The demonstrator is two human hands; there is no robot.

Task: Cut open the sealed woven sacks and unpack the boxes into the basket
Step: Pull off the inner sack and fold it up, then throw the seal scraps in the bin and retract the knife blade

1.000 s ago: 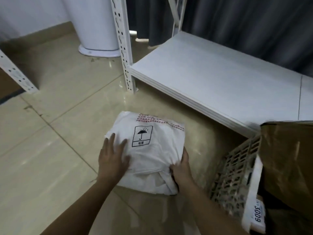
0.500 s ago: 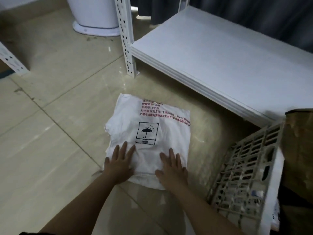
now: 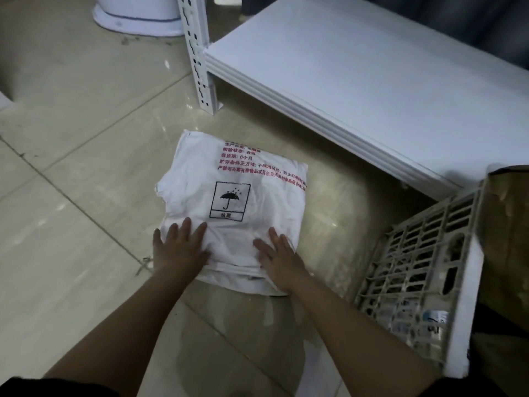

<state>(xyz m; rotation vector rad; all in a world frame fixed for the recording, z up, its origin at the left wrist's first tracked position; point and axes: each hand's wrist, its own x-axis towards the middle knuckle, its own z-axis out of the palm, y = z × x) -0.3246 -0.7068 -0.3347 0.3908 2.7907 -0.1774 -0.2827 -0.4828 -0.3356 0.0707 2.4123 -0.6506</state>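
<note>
Both hands, left hand (image 3: pixel 179 247) and right hand (image 3: pixel 279 260), are pressing flat and open, gripping nothing, on the folded, seemingly emptied sack (image 3: pixel 237 202) lying on the floor (image 3: pixel 71 167) beside the basket (image 3: pixel 415 267), suggesting unpacking is largely done.

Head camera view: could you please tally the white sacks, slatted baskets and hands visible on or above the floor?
White woven sack: 1
Slatted basket: 1
Hands: 2, left hand and right hand, both flat on the sack
Total: 4
</note>
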